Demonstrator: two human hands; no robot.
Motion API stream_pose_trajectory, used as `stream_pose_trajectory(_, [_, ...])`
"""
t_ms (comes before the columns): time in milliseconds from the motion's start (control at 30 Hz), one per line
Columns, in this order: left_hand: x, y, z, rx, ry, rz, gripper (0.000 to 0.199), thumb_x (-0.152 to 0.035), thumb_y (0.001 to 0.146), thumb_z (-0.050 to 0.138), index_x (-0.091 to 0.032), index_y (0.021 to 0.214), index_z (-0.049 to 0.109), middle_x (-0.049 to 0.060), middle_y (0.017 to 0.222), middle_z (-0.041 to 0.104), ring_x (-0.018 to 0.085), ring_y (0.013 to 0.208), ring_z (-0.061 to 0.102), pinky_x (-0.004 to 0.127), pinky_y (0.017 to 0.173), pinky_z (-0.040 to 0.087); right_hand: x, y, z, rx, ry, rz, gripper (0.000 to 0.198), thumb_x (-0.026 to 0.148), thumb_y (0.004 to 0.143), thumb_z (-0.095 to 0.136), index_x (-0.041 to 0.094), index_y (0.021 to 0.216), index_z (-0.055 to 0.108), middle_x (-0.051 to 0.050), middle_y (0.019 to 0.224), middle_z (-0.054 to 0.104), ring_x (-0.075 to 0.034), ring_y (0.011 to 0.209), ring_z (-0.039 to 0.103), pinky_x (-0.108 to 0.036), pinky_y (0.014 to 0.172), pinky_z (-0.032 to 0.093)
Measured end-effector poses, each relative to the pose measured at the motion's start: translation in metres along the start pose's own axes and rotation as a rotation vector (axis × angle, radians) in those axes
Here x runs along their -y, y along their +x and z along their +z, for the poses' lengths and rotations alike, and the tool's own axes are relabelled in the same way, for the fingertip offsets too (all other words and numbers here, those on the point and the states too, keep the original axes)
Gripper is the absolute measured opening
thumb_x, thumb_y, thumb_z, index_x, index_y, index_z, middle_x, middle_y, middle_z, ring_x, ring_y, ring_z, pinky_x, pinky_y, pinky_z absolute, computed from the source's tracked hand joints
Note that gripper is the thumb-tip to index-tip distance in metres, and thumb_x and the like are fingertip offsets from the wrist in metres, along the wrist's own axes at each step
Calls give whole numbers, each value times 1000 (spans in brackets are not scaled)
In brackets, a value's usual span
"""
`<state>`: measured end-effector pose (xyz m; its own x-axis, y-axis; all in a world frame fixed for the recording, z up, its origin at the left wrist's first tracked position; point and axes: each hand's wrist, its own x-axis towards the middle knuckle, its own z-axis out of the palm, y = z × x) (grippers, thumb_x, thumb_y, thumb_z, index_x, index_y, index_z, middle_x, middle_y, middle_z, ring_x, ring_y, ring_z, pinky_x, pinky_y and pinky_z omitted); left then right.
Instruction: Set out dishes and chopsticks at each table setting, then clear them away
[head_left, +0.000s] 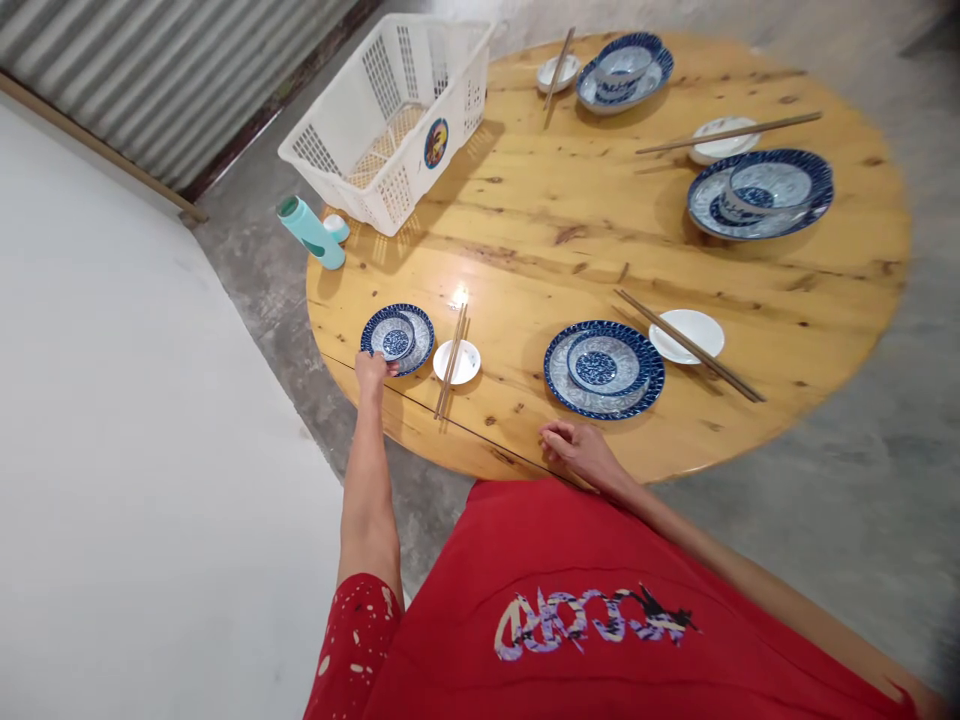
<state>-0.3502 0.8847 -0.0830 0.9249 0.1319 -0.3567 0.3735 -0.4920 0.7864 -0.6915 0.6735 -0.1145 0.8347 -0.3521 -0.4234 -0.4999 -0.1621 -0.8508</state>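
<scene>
My left hand (pixel 373 372) reaches to the near edge of a small blue-and-white bowl (pixel 394 338), its fingers closed at the rim. That bowl sits on a blue-rimmed plate (pixel 424 338) at the left side of the round table. Loosely curled, my right hand (pixel 579 450) rests by the table's near edge with nothing visible in it. Just beyond it stands another patterned plate (pixel 651 390) with a bowl (pixel 600 366) on it. Between the two settings, a pair of chopsticks (pixel 451 360) lies across a small white dish (pixel 466 363).
A white plastic basket (pixel 390 195) stands at the table's far left, beside a turquoise bottle (pixel 313 235) and its cap (pixel 337 228). More chopsticks (pixel 705 355) cross a white saucer (pixel 697 330). Two further settings with plates (pixel 821 190) (pixel 589 95) occupy the far side of the wooden table (pixel 525 250).
</scene>
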Motion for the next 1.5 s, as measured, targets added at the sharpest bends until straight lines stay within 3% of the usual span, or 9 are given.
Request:
stream_pose_trajectory(433, [-6, -4, -8, 65, -21, -10, 23, -23, 92, 45, -14, 79, 62, 10, 58, 67, 23, 60, 74, 29, 57, 61, 13, -2, 2, -13, -81, -40, 26, 38, 80, 49, 19, 70, 64, -4, 65, 67, -17, 58, 59, -25, 55, 41])
stream_pose_trajectory(700, [-12, -9, -3, 10, -35, 23, 17, -13, 85, 43, -16, 78, 58, 7, 55, 64, 24, 64, 75, 32, 63, 64, 10, -5, -2, -45, -56, -11, 20, 32, 80, 48, 20, 73, 63, -1, 64, 67, -16, 58, 60, -23, 54, 41])
stream_pose_trajectory(833, [-27, -19, -7, -30, -20, 124, 14, -16, 85, 43, -19, 75, 53, 9, 60, 66, 26, 70, 76, 35, 67, 65, 11, -6, -8, -79, 46, 22, 19, 33, 79, 49, 20, 72, 61, -1, 63, 67, -16, 55, 62, -23, 54, 43])
stream_pose_trajectory(933, [-46, -39, -7, 13, 3, 248, 13, -18, 86, 42, -20, 77, 52, 8, 64, 67, 26, 74, 76, 36, 68, 65, 14, -5, -16, -148, 208, 59, 22, 39, 78, 52, 20, 79, 62, -1, 68, 68, -16, 53, 62, -24, 51, 45])
stream_pose_trajectory(1033, [-65, -72, 9, 135, 14, 312, 14, -21, 88, 43, -20, 78, 53, 4, 60, 65, 24, 69, 75, 32, 62, 63, 20, -2, -28, -234, 311, 54, 29, 46, 77, 56, 19, 84, 64, -3, 69, 68, -16, 53, 61, -25, 49, 47])
stream_pose_trajectory(1167, [-78, -121, 50, 370, -13, 317, 16, -24, 89, 45, -19, 75, 52, 1, 55, 61, 20, 57, 70, 26, 53, 58, 33, 2, -44, -328, 365, 9, 37, 54, 76, 60, 19, 87, 65, -5, 72, 69, -16, 57, 62, -26, 53, 51])
stream_pose_trajectory(1367, [-69, -176, 106, 596, -3, 306, 18, -23, 91, 43, -19, 77, 55, 3, 60, 65, 19, 55, 69, 27, 51, 56, 34, -2, -57, -368, 421, -3, 40, 56, 76, 64, 19, 88, 67, -5, 72, 69, -16, 57, 62, -26, 53, 51])
stream_pose_trajectory(1500, [-62, -199, 129, 697, 135, 345, 20, -22, 92, 42, -21, 75, 53, 2, 57, 65, 19, 53, 68, 28, 53, 55, 24, -4, -70, -501, 457, 3, 43, 57, 77, 67, 17, 93, 66, -5, 72, 69, -16, 57, 63, -26, 51, 50])
